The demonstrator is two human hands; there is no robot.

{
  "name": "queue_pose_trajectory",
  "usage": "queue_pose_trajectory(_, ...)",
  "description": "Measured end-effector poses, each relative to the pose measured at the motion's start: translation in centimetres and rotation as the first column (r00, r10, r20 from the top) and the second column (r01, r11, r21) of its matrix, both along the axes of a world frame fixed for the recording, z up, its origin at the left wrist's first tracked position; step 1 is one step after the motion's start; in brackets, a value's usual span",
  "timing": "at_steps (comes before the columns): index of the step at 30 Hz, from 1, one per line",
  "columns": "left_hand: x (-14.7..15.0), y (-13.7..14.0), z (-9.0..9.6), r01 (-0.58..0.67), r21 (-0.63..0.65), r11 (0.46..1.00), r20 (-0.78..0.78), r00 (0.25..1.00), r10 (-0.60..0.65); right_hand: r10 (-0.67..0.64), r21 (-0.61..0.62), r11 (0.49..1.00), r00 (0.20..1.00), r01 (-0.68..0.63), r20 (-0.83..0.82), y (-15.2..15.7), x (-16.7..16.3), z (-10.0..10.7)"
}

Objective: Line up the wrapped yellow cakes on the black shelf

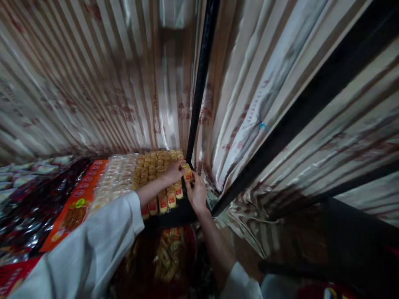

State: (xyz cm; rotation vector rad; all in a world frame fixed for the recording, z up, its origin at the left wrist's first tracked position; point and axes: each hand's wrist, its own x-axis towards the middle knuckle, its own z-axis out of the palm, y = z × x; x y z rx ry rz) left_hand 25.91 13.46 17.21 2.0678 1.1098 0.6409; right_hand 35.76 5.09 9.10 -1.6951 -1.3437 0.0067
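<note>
Between the fingers of both hands is a small yellow wrapped snack packet (188, 174) with a red label. My left hand (175, 171) reaches over the display and pinches the packet's upper left side. My right hand (197, 192) grips it from the right and below, fingers closed on its edge. Just left of and beneath my hands, rows of matching yellow packets (162, 201) stand close together on a dark shelf (174, 218). Below the shelf, a dark red container (193, 245) holds a loose heap of yellow packets (168, 257).
Left of the rows lie pale clear-wrapped packets (114, 174), an orange printed package (81, 195) and dark shiny packages (40, 203). Striped plastic sheeting (140, 83) hangs behind. A black upright pole (202, 74) and a slanting black beam (280, 133) border the right side.
</note>
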Motion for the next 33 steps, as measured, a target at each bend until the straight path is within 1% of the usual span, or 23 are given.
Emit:
queue_pose_trajectory(3,1.5,2.5,-1.1,-0.033,0.004,0.999,0.007,0.999,0.033,-0.053,-0.010,0.999,0.998,0.052,-0.031,2.9,0.9,-0.8)
queue_pose_trajectory(6,2.4,4.3,-2.2,-0.058,0.010,0.998,-0.007,0.998,0.058,-0.087,-0.056,0.995,0.995,0.084,-0.055,5.2,1.6,-1.6)
queue_pose_trajectory(10,2.9,5.6,-3.1,-0.084,0.028,0.996,-0.047,0.995,0.085,-0.093,-0.127,0.988,0.993,0.084,-0.071,7.5,2.3,-3.0)
queue_pose_trajectory(14,2.9,6.4,-3.8,-0.043,0.044,0.998,-0.118,0.992,0.048,-0.082,-0.160,0.985,0.991,0.064,-0.108,9.1,2.5,-4.5)
queue_pose_trajectory(18,3.2,7.1,-4.3,-0.026,0.084,0.996,-0.215,0.976,0.043,-0.061,-0.153,0.988,0.984,0.036,-0.167,10.1,2.8,-5.4)
queue_pose_trajectory(23,3.3,7.2,-3.7,0.006,0.139,0.990,-0.280,0.960,0.033,0.021,-0.115,0.992,0.961,-0.055,-0.275,10.3,3.5,-5.0)
queue_pose_trajectory(27,2.7,6.7,-3.0,0.004,0.211,0.978,-0.328,0.942,0.067,0.010,-0.145,0.988,0.970,-0.046,-0.244,10.4,3.7,-4.7)
queue_pose_trajectory(30,2.0,6.6,-3.1,0.000,0.269,0.963,-0.344,0.934,0.097,-0.015,-0.181,0.983,0.980,-0.022,-0.200,10.6,3.8,-4.9)
queue_pose_trajectory(33,1.2,6.8,-3.6,0.084,0.346,0.935,-0.353,0.934,0.047,-0.020,-0.202,0.979,0.983,-0.018,-0.181,10.9,3.7,-5.2)
